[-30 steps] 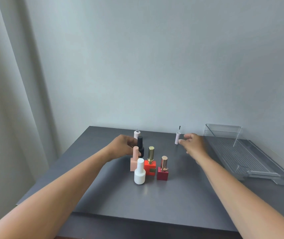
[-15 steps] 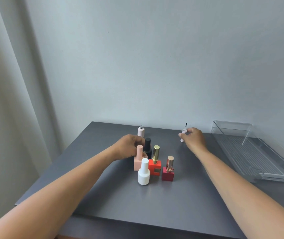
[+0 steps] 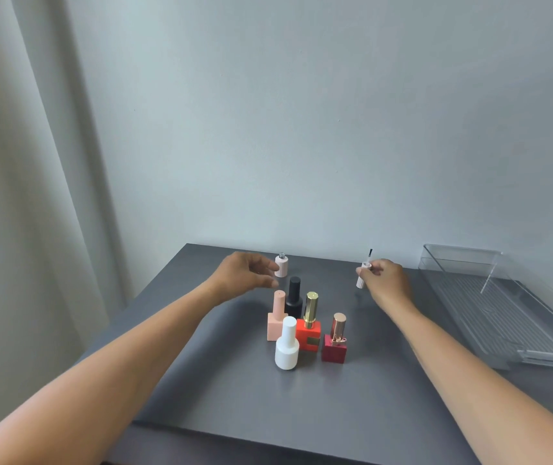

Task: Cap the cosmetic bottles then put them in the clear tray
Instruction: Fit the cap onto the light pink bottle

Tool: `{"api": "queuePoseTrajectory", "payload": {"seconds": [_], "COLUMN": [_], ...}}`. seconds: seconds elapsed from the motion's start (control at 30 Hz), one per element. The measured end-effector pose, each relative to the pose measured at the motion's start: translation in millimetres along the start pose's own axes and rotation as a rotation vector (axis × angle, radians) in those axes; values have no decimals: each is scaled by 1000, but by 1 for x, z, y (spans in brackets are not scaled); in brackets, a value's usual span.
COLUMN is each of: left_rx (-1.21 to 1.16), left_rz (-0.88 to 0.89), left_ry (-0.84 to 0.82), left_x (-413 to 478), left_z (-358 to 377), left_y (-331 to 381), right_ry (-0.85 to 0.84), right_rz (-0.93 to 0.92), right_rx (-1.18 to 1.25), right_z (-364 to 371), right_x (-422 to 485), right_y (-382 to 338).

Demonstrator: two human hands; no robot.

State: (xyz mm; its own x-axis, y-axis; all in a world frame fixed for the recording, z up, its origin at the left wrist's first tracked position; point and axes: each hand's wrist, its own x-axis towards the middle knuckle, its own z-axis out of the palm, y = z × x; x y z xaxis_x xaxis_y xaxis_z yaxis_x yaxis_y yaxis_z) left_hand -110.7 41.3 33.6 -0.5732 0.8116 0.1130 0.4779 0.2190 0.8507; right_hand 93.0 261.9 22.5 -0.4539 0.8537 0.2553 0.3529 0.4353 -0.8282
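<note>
A small pale pink bottle (image 3: 281, 266) stands uncapped at the back of the dark grey table (image 3: 221, 391), its glass neck bare. My left hand (image 3: 246, 275) is just left of it, fingers apart and close around it, holding nothing. My right hand (image 3: 384, 281) pinches a pale pink cap (image 3: 362, 278) upside down, its black brush pointing up. Several capped bottles cluster in the middle: a peach one (image 3: 276, 318), a black one (image 3: 294, 297), a white one (image 3: 287, 345), an orange-red one with a gold cap (image 3: 309, 327), and a dark red one (image 3: 335, 344). The clear tray (image 3: 489, 313) lies at the right.
A grey wall rises right behind the table. A pale curtain (image 3: 26, 196) hangs at the left. The tray reaches past the table's right front area, with a raised clear end wall at its back.
My left hand has moved back from the bottle cluster toward the uncapped pink bottle. My right hand has taken hold of the cap with the brush and lifted it off the table.
</note>
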Motion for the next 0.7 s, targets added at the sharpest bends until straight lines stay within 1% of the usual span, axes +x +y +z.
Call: {"api": "queuePoseTrajectory", "payload": {"seconds": [0.1,0.17,0.27,0.47,0.6,0.7], "left_rx": [6,24,64,278,339,329], "left_rz": [-51,-84,-120,-149,-132,-134], "left_ry": [160,210,203,215,235,249], "left_x": [14,22,34,51,55,54], "left_z": [2,6,13,30,37,37], "left_y": [-7,-10,-14,-15,-15,-15], "right_ry": [-2,-6,-12,-17,-37,-61], "right_rz": [-17,-25,-38,-68,-85,-89], "right_rx": [7,14,30,47,59,69], "right_z": [-4,-7,-13,-20,-22,-21], "right_x": [-3,-4,-4,-11,-17,-21], "right_y": [-1,-3,-6,-16,-24,-29]}}
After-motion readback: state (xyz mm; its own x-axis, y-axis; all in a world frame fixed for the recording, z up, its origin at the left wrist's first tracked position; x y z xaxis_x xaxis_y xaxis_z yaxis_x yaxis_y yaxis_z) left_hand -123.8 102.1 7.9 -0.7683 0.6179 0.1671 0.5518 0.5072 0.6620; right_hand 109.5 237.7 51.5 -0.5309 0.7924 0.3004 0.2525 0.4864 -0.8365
